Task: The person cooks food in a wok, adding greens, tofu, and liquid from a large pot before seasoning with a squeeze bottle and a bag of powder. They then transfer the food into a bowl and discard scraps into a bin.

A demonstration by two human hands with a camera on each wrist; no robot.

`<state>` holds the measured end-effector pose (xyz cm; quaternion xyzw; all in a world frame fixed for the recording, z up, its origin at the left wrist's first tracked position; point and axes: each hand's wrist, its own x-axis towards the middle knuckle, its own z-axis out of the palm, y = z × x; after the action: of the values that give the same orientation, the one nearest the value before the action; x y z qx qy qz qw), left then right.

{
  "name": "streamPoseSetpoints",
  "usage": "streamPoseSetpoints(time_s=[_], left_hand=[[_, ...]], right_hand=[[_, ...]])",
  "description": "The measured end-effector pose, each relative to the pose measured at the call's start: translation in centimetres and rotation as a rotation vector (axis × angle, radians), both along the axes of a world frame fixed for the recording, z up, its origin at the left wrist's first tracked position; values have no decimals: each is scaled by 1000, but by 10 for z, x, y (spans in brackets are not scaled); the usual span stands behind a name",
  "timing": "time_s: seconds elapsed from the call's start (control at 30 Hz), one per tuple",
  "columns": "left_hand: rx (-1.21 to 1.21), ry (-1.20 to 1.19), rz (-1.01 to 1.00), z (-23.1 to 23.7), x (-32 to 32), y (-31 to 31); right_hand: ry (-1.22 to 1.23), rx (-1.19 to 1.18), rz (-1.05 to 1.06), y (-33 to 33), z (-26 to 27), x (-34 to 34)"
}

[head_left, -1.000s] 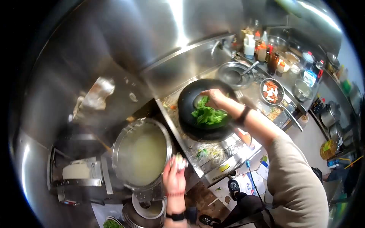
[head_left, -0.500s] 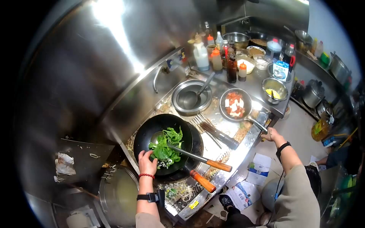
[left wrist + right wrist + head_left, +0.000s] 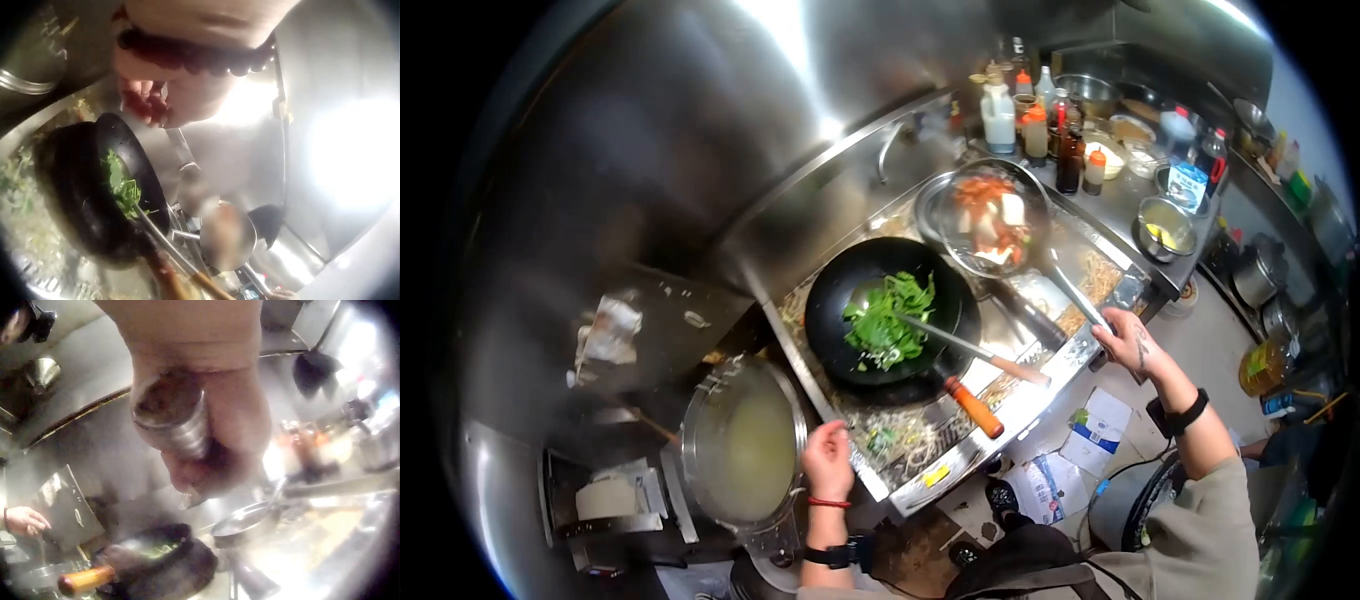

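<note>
My right hand [image 3: 1125, 345] grips the handle of a round, long-handled metal strainer [image 3: 960, 258], which bears red and white pieces [image 3: 992, 222]. In the right wrist view the end of its tubular handle [image 3: 178, 419] sticks out of the fist. The strainer overlaps the metal pot [image 3: 928, 205] behind it and hangs close to the black wok [image 3: 830, 345]. Green leaves [image 3: 892, 312] lie in the wok, a ladle [image 3: 970, 345] resting among them. With nothing visible in its loosely bent fingers, my left hand [image 3: 828, 462] hovers between the wok and a large pot [image 3: 793, 400].
The wok's orange wooden handle [image 3: 975, 408] points toward my body. Sauce bottles [image 3: 998, 120] and bowls crowd the back right counter, with a small metal bowl [image 3: 1166, 228] at its near edge. Food scraps [image 3: 900, 445] litter the stove front. Flattened cartons [image 3: 1090, 430] lie on the floor.
My right hand has gone from over the wok to the strainer's handle, then lifted the strainer leftward toward the wok. My left hand has come off the leaves and moved down toward the large pot.
</note>
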<state>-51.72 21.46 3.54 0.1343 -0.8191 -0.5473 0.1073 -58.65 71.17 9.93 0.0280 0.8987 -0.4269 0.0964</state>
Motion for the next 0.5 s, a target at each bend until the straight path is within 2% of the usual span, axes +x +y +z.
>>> streamPoseSetpoints(time_s=[0.03, 0.07, 0.17, 0.2, 0.23, 0.27, 0.33, 0.4, 0.47, 0.5], left_hand=[[33, -7, -22, -6, 21, 2], [69, -13, -50, -12, 42, 2], [0, -43, -21, -48, 114, -16], [55, -35, -8, -51, 141, -24], [14, -25, 24, -59, 170, -38], [-27, -19, 56, -69, 199, -54], [163, -149, 212, -63, 257, -77], [200, -245, 323, -85, 317, -115], [127, -374, 322, -112, 373, -152], [-124, -242, 288, -127, 390, -163]], right_hand=[[299, 126, 103, -16, -7, -4], [258, 110, 65, -38, -4, -5], [384, 351, 159, -94, -26, -22], [449, 445, 196, -113, -27, -25], [365, 545, 184, -135, -9, -19], [407, 575, 181, -148, -5, -16], [484, 634, 171, -166, 1, -7], [556, 653, 153, -171, -9, -8], [516, 572, 132, -179, 2, 4], [502, 513, 80, -180, 2, 6]])
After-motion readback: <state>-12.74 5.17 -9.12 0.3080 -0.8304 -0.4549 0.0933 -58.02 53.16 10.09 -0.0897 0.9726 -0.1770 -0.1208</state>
